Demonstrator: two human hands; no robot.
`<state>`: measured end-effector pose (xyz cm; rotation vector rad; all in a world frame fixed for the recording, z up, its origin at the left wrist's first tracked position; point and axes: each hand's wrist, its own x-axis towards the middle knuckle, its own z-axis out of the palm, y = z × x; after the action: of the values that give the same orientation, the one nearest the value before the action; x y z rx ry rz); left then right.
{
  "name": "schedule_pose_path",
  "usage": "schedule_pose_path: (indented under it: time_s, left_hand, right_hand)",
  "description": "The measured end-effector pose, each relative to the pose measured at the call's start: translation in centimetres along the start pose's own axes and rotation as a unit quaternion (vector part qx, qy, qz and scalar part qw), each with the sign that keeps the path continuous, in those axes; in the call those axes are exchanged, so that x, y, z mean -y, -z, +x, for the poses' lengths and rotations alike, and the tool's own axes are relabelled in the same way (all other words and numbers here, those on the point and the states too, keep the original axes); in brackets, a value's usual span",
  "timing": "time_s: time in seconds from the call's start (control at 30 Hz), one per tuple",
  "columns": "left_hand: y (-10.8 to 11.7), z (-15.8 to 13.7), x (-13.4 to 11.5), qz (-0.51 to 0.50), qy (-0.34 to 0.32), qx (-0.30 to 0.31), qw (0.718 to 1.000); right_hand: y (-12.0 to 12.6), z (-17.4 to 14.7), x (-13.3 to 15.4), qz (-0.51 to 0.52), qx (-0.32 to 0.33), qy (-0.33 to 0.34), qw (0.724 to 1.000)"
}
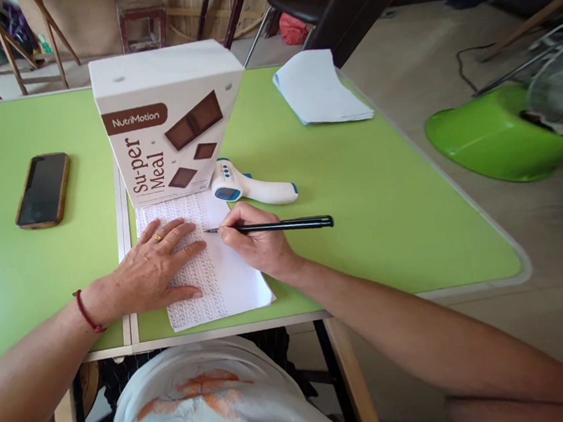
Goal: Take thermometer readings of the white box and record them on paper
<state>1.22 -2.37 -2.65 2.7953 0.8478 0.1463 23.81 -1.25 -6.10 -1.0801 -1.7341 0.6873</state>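
My left hand (154,271) lies flat with spread fingers on a sheet of paper (242,285) covered on its left side with rows of handwriting. In my right hand (259,240) is a black pen (287,224), pinched near its tip, which points at the paper beside the written rows. Behind the paper stands a white box (154,150) marked NutriMotion Su-per Meal, upright and overlapping the paper's far edge. A white and blue infrared thermometer (259,190) lies just right of the box, beyond my right hand.
The green table (388,226) has a metal seam left of the paper. A phone (42,190) lies on the left part, and folded white sheets (319,89) sit at the far right edge. A green plastic stool (485,139) is on the floor to the right.
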Motion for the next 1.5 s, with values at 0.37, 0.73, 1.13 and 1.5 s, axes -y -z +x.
schedule_pose_path:
  time_s: [0.37,0.73,1.13,1.5]
  left_hand:
    - [0.25,0.02,-0.06,0.001,0.000,0.005,1.000]
    - [0.29,0.00,-0.04,-0.004,0.006,0.013,1.000]
    - [0.20,0.01,-0.06,-0.004,-0.002,0.004,1.000]
    - [0.21,0.03,0.01,-0.005,0.003,0.007,1.000]
  right_hand:
    - [0.13,0.07,0.09,-0.003,0.016,0.017,1.000]
    - [0.01,-0.04,0.00,-0.009,-0.010,0.010,1.000]
    - [0.11,-0.06,-0.03,-0.005,-0.004,0.014,1.000]
    - [0.14,-0.10,0.13,-0.016,0.007,0.012,1.000]
